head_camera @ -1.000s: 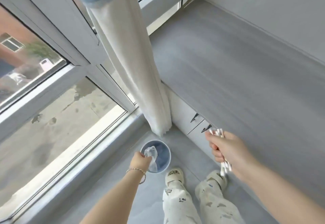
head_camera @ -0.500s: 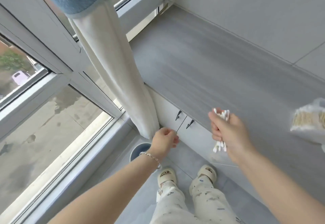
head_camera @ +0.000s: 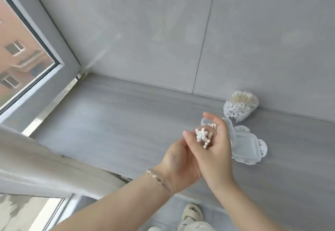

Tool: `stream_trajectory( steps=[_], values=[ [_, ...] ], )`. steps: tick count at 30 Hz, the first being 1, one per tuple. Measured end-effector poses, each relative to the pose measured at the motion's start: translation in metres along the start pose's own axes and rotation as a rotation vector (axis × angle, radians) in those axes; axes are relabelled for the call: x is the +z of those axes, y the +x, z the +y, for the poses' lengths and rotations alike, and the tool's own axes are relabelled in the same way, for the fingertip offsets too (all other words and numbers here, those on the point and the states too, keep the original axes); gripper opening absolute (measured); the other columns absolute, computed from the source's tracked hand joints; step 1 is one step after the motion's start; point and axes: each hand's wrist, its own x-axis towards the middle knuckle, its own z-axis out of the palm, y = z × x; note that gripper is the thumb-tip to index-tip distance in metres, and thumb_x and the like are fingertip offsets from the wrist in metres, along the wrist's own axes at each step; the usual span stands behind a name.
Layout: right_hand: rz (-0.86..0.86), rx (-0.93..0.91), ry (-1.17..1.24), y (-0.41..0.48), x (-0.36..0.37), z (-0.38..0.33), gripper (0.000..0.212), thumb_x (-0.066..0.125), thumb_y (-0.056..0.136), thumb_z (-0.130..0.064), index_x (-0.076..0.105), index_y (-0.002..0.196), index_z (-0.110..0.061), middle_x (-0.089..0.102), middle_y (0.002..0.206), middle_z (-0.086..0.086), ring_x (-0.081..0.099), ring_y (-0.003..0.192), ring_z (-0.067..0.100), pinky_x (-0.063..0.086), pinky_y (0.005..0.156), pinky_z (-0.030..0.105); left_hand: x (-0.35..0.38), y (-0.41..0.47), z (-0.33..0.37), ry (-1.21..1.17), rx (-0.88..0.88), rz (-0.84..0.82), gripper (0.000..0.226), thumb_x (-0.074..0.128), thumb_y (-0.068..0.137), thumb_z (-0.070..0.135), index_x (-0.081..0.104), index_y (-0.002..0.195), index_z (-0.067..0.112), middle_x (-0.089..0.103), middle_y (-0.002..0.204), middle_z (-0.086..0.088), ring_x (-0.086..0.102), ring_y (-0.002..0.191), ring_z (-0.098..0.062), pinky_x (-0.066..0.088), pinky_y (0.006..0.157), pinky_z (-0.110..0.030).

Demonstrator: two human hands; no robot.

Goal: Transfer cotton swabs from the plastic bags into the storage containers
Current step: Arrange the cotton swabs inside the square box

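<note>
My right hand grips a bundle of white cotton swabs above the grey counter, their tips pointing up. My left hand, with a bracelet on the wrist, presses against the right hand from below and left. Its fingers are hidden behind the right hand. Just behind the hands sits a clear plastic storage container with its lid flipped open to the right; the box part is mostly covered by my right hand. Farther back, against the wall, lies a clear plastic bag of cotton swabs.
A tiled grey wall backs the counter. A window stands at the left and a white curtain hangs at the lower left. My feet in sandals show on the floor below the counter edge.
The view swung up from the floor bin to the counter. My left hand rose from the bin area and joined the right hand, which carried the swabs over to the open container.
</note>
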Motion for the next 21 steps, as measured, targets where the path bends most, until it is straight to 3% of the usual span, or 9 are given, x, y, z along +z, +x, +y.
stream_trajectory(
  steps=[3, 5, 8, 10, 12, 15, 19, 21],
  values=[
    [0.081, 0.100, 0.010, 0.020, -0.037, 0.010, 0.045, 0.081, 0.065, -0.014, 0.059, 0.098, -0.033, 0.060, 0.077, 0.000, 0.059, 0.069, 0.002, 0.047, 0.071, 0.012, 0.023, 0.030, -0.013, 0.007, -0.048, 0.063, 0.028, 0.043, 0.088, 0.028, 0.067, 0.088, 0.015, 0.068, 0.088, 0.002, 0.067, 0.079, -0.012, 0.052, 0.070, -0.024],
    [0.105, 0.164, 0.015, 0.030, -0.053, 0.015, 0.028, 0.080, 0.069, -0.015, 0.066, 0.087, -0.031, 0.065, 0.079, 0.002, 0.062, 0.074, 0.010, 0.050, 0.072, 0.024, 0.030, 0.045, -0.021, -0.009, -0.075, 0.118, 0.026, 0.042, 0.092, 0.028, 0.064, 0.093, 0.014, 0.065, 0.092, 0.001, 0.063, 0.085, -0.012, 0.049, 0.076, -0.023],
    [0.129, 0.256, 0.011, 0.040, -0.067, 0.021, 0.011, 0.074, 0.076, -0.018, 0.066, 0.070, -0.023, 0.063, 0.062, -0.004, 0.059, 0.059, 0.009, 0.045, 0.059, 0.023, 0.038, 0.062, -0.029, -0.022, -0.089, 0.177, 0.021, 0.042, 0.095, 0.033, 0.057, 0.094, 0.018, 0.057, 0.091, 0.003, 0.053, 0.091, -0.012, 0.040, 0.084, -0.024],
    [0.122, 0.350, 0.031, 0.046, -0.072, 0.023, 0.018, 0.067, 0.081, -0.024, 0.060, 0.065, -0.020, 0.055, 0.051, -0.003, 0.049, 0.044, 0.010, 0.039, 0.046, 0.020, 0.037, 0.066, -0.028, 0.045, -0.116, 0.185, 0.038, 0.036, 0.095, 0.037, 0.062, 0.079, 0.013, 0.062, 0.079, 0.000, 0.060, 0.077, -0.014, 0.043, 0.081, -0.028],
    [0.069, 0.481, -0.012, 0.058, -0.084, 0.029, 0.034, 0.061, 0.086, -0.028, 0.048, 0.057, -0.015, 0.045, 0.040, -0.001, 0.038, 0.033, 0.011, 0.032, 0.037, 0.018, 0.034, 0.070, -0.025, 0.232, -0.125, 0.221, 0.045, 0.033, 0.095, 0.039, 0.061, 0.074, 0.010, 0.064, 0.066, -0.003, 0.063, 0.064, -0.015, 0.046, 0.077, -0.033],
    [-0.019, 0.661, -0.180, 0.083, -0.105, 0.043, 0.042, 0.059, 0.085, -0.029, 0.037, 0.051, -0.016, 0.038, 0.033, -0.003, 0.034, 0.035, 0.015, 0.031, 0.045, 0.023, 0.021, 0.077, -0.013, 0.598, -0.029, 0.365, 0.024, 0.042, 0.094, 0.026, 0.062, 0.098, 0.012, 0.068, 0.086, -0.003, 0.066, 0.082, -0.015, 0.045, 0.087, -0.035],
    [-0.095, 0.680, -0.404, 0.114, -0.114, 0.054, 0.020, 0.057, 0.084, -0.016, 0.046, 0.068, -0.013, 0.051, 0.053, 0.001, 0.047, 0.049, 0.014, 0.040, 0.052, 0.024, -0.003, 0.088, 0.005, 1.149, 0.173, 0.502, 0.013, 0.049, 0.090, 0.014, 0.057, 0.100, 0.019, 0.061, 0.095, 0.003, 0.061, 0.086, -0.015, 0.046, 0.074, -0.024],
    [-0.156, 0.650, -0.552, 0.122, -0.104, 0.062, 0.011, 0.051, 0.081, -0.006, 0.047, 0.072, -0.010, 0.056, 0.062, 0.005, 0.054, 0.058, 0.017, 0.044, 0.059, 0.025, -0.014, 0.096, 0.010, 1.449, 0.208, 0.507, 0.024, 0.054, 0.089, 0.017, 0.051, 0.113, 0.019, 0.049, 0.108, 0.004, 0.053, 0.088, -0.011, 0.043, 0.067, -0.018]
  ],
)
